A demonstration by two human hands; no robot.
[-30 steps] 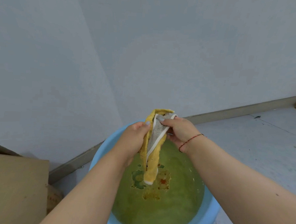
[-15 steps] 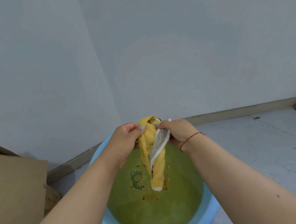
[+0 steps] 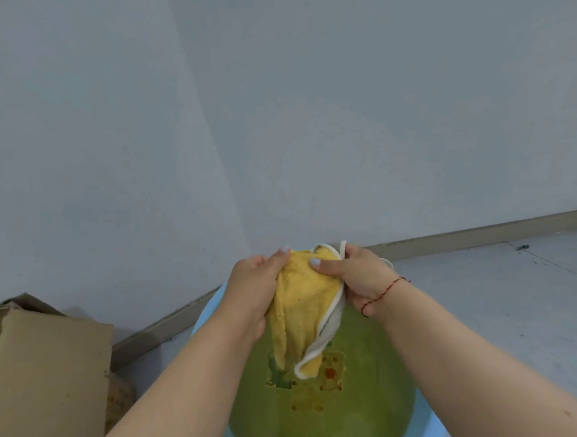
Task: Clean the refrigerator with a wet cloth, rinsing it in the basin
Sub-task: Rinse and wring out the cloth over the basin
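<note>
I hold the cloth point(image 3: 304, 306) over the basin point(image 3: 208, 314), my left hand point(image 3: 253, 290) and right hand point(image 3: 357, 278) both pinched on its top edge. It hangs limp above the green water, so I judge it soft, wet-heavy and best gripped bunched near the top. I can read no writing or brand; only a faint cartoon print shows through the water.

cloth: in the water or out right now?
Out. The yellow cloth hangs bunched between the left hand and right hand, its lower end above the greenish water in the blue basin.
</note>
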